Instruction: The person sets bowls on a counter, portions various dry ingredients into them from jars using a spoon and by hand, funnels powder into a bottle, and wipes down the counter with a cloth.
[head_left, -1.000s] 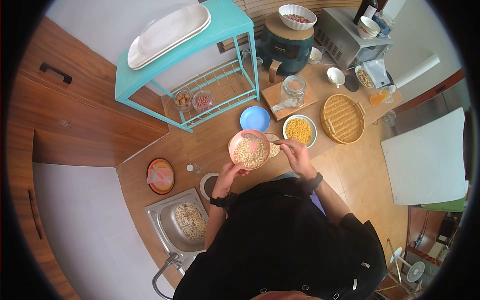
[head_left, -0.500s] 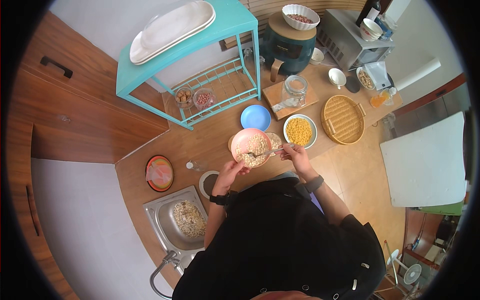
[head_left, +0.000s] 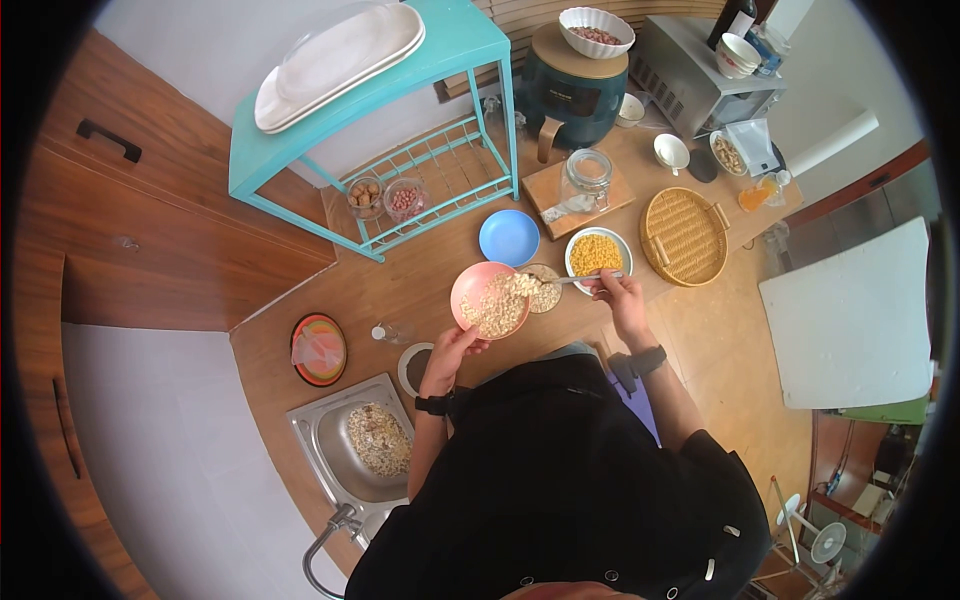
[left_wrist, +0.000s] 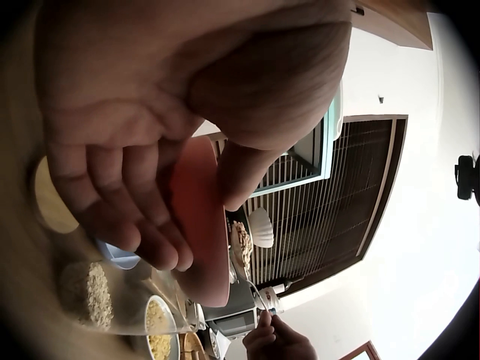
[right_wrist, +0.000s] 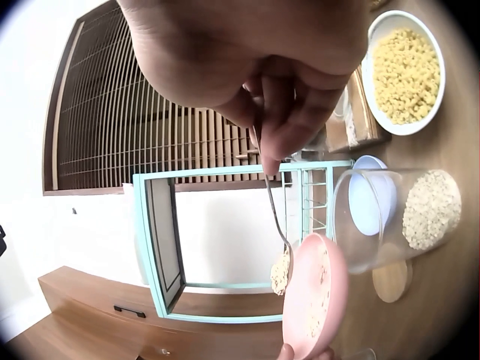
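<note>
Nearest to me, the steel sink [head_left: 325,430] sits at the surface's near left corner with a heap of oats in its basin. Just beyond it, my left hand [head_left: 452,345] holds the pink bowl [head_left: 488,298] tilted above the surface's near edge, thumb on the rim and fingers curled under its base, so this grip is closed around the bowl. The bowl is full of oats [head_left: 497,303]. My right hand [head_left: 616,296] pinches the handle of a metal spoon [head_left: 572,279], whose tip carries oats at the bowl's raised rim. Directly under that rim stands a clear glass jar [head_left: 543,288] already partly filled with oats, on a round wooden coaster. Just beside the jar, toward the right, is a white bowl of yellow kernels [head_left: 597,254]; behind the jar, an empty blue plate [head_left: 509,237]. Farther right lies a woven tray [head_left: 684,236]. Toward the far edge stands a turquoise rack [head_left: 370,120] carrying white platters.
</note>
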